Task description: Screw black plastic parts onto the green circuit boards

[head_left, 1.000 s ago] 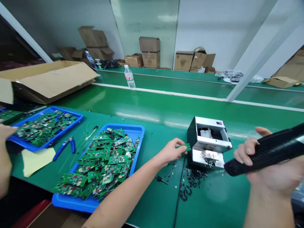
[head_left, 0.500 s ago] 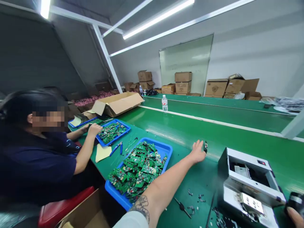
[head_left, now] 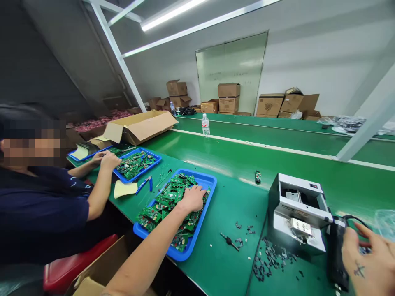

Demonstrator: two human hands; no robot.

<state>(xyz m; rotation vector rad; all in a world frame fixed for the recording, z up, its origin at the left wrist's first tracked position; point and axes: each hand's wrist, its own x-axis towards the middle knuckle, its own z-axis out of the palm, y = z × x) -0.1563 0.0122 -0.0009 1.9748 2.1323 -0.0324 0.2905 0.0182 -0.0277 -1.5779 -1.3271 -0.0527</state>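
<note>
My left hand (head_left: 194, 198) is on the green boards (head_left: 166, 204) in the blue tray (head_left: 207, 181); I can't tell if it pinches. My right hand (head_left: 364, 263) is spread beside a black tool (head_left: 337, 255). Many boards remain in the tray.

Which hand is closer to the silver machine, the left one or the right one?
The right hand is closer: it is just past the silver metal machine, beyond a black handheld tool. The left hand is farther away, on circuit boards in a blue tray.

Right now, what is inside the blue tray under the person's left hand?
Green circuit boards lie in the blue tray, and the left hand rests on them. The boards directly under the palm are covered, so they cannot be seen.
</note>
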